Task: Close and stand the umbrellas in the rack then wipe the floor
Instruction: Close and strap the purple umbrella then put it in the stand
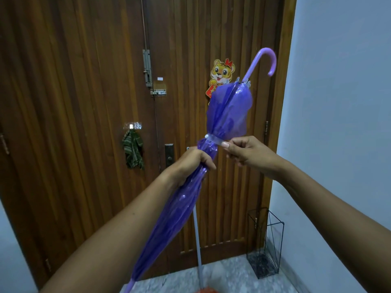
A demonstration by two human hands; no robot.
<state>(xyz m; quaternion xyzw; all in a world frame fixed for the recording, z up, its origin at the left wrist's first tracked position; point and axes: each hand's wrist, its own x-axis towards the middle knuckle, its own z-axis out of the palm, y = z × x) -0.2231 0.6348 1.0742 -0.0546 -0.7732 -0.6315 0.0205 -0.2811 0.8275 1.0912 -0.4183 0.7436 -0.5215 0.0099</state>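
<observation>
A folded purple see-through umbrella (228, 111) slants across the view, its hooked lilac handle up at the right and its tip down at the lower left. My left hand (193, 162) grips the gathered canopy at mid-length. My right hand (245, 152) pinches the end of the pale closing strap (213, 138) that is wrapped round the canopy. The black wire umbrella rack (265, 242) stands on the floor in the corner at the lower right, with no umbrella in it.
A ribbed wooden door (84, 102) fills the view ahead, with bolts, a tiger sticker (221, 74) and a green striped cloth (133, 149) on a hook. A mop with a grey pole (197, 246) and an orange head leans on the door. Marble floor (228, 275) below, white wall at right.
</observation>
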